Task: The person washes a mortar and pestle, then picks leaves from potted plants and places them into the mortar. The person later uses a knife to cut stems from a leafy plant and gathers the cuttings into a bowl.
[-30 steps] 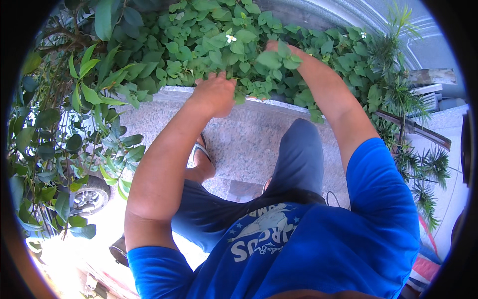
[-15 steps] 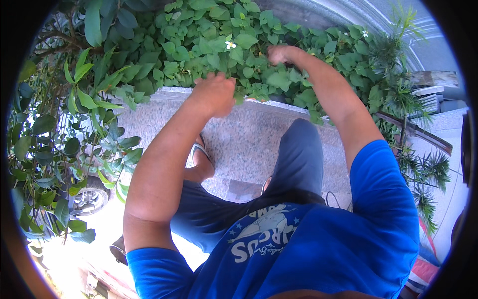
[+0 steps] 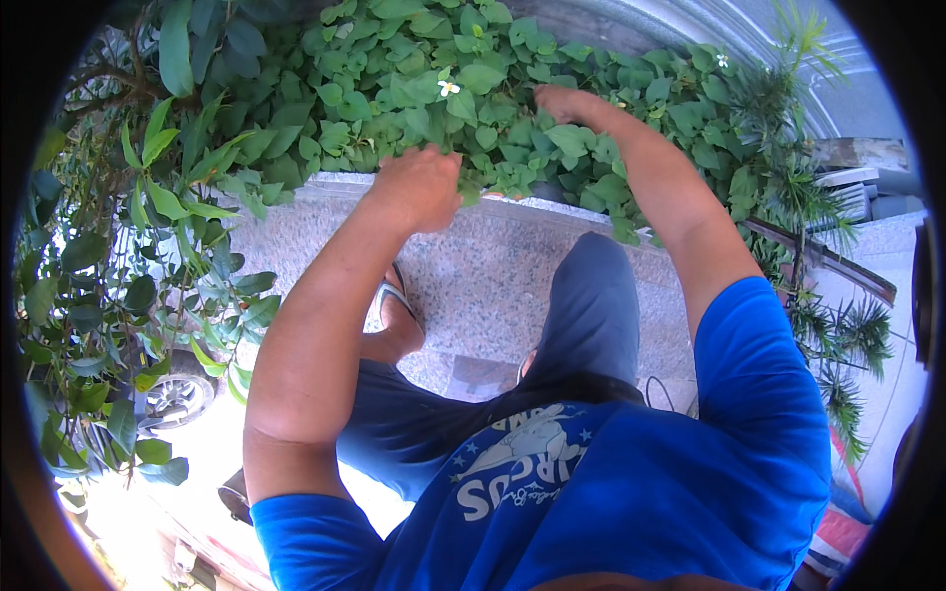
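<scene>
A bed of green heart-shaped leafy plants [image 3: 394,89] with a few small white flowers [image 3: 448,89] fills the far side of the view. At the bed's near edge is my left hand [image 3: 422,187], closed, with its knuckles up and its fingertips curled out of sight against the leaves. Farther in and to the right, my right hand [image 3: 574,105] reaches down among the leaves. Its fingers are bent inward and partly covered, and what they hold, if anything, is hidden. Leaves surround both hands.
A speckled stone planter wall [image 3: 325,212] borders the bed in front of my legs. A leafy shrub [image 3: 89,246] hangs at the left, near a wheel [image 3: 177,396]. Spiky green foliage [image 3: 788,118] and a dark bar [image 3: 838,264] stand at the right.
My right hand has shifted slightly to the right among the leaves. My left hand has moved a little left, still closed at the bed's edge.
</scene>
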